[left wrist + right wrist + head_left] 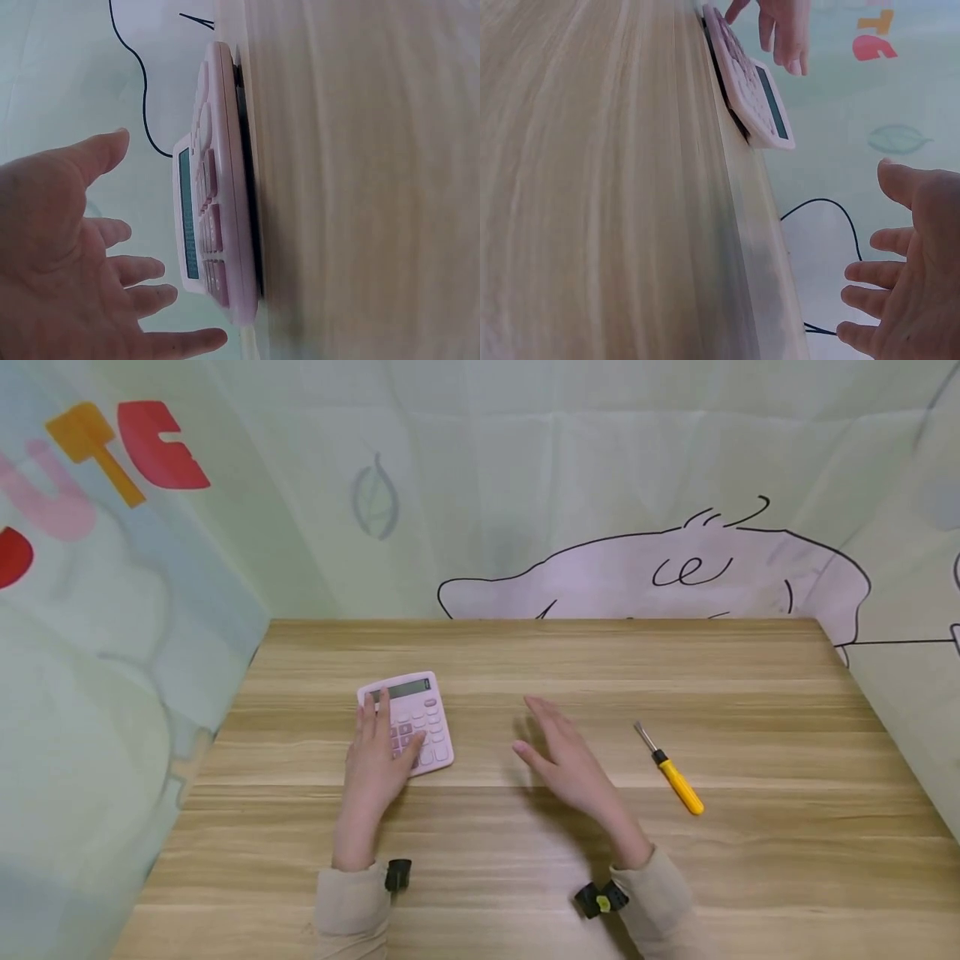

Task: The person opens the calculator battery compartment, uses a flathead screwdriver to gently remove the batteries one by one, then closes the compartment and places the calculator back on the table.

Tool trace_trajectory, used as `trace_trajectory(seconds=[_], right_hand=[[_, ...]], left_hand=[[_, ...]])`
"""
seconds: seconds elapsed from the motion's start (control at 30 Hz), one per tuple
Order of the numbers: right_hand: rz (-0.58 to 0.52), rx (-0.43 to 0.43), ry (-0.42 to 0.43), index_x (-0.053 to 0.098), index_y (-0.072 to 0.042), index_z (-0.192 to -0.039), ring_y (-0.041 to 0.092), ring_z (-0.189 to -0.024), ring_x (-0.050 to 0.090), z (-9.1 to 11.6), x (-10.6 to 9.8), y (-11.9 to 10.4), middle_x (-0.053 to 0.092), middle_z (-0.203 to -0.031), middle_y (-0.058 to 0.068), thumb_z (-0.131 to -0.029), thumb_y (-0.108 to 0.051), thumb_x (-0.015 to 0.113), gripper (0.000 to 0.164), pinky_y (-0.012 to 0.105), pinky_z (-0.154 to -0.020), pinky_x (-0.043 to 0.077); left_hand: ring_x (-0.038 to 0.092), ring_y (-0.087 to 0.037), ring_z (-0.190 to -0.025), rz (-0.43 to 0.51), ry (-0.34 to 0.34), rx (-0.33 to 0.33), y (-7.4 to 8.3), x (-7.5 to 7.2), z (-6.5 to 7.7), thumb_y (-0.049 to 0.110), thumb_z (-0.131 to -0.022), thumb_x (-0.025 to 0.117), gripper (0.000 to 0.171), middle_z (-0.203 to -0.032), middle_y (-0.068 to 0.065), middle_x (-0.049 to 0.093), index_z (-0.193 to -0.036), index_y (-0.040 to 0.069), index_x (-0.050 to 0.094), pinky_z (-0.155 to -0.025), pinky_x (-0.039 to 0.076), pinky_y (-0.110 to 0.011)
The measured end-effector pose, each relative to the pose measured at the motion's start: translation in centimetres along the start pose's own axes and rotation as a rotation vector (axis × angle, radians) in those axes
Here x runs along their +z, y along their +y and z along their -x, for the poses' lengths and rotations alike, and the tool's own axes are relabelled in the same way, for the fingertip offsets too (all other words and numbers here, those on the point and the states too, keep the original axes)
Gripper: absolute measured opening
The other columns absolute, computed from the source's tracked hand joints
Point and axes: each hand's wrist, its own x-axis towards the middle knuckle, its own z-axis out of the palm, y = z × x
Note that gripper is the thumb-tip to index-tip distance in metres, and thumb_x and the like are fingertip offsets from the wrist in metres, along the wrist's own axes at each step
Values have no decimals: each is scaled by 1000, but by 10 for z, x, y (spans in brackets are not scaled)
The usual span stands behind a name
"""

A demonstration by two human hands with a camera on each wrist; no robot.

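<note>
A pink calculator (pixel 438 739) with a grey display lies on the left half of the wooden table. Over its left side my left hand (pixel 372 768) spreads its fingers, covering some of the keys in the head view. Seen from the left wrist, a gap shows between that hand (pixel 67 262) and the keys of the calculator (pixel 229 180). My right hand (pixel 566 764) is held above the table to the right of the calculator, fingers extended and nothing in them. In the right wrist view its palm (pixel 930 277) faces the camera, apart from the tabletop.
To the right of my right hand lies a screwdriver (pixel 678 785) with a yellow handle, its metal tip pointing up and left. The wooden table (pixel 480 877) ends at a printed cloth backdrop (pixel 480 485) behind and on both sides.
</note>
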Motion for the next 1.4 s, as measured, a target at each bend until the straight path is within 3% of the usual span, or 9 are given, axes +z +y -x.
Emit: trace_trajectory(seconds=[0.57,0.9,1.4], right_hand=[[-125,44,-49,21,-18,-154,28,-147,24,-14,12,-9,26,-159,7,-97,-38,53,67,50,-119,21],[-176,61,-97,22,-19,-154,27,-147,23,-20,21,-12,25,-160,6,-97,-37,54,68,49,-120,19],[-249,63,-135,25,-13,-153,26,-147,25,-42,31,-22,27,-159,8,-97,-31,54,66,46,-121,20]], left_hand=[[-1,-39,-149,82,-15,-20,-4,-3,-4,39,-97,50,83,-162,-18,-7,-155,16,-5,-119,12,-58],[-1,-39,-149,153,-36,-55,-7,-6,-4,39,-97,49,82,-162,-15,-7,-155,19,-6,-120,9,-57],[1,-38,-150,211,-50,-75,-12,-6,-4,37,-98,49,83,-162,-17,-4,-155,15,-7,-121,7,-54]])
